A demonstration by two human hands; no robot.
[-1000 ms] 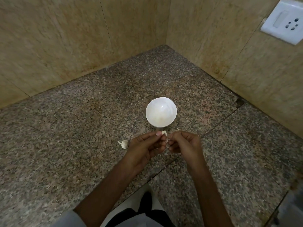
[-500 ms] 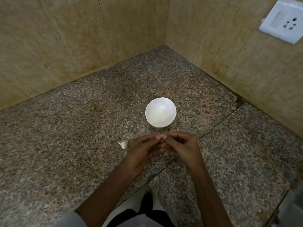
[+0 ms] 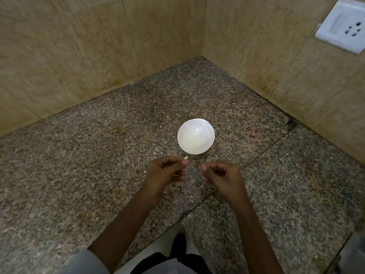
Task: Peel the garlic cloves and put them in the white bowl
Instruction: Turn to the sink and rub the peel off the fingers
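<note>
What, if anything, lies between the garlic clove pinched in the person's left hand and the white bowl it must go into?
Nothing visible does. The left hand pinches the garlic clove close to the near rim of the white bowl, with only bare counter between them. The right hand sits off to the side, outside that path.

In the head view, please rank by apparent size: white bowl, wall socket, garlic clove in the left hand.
1. wall socket, though cropped by the frame edge.
2. white bowl, somewhat smaller.
3. garlic clove, only its tip shows.

Speckled granite counter (image 3: pixel 98 175) meets beige tiled walls (image 3: pixel 59 56) (white socket (image 3: pixel 343 26) upper right).
</note>
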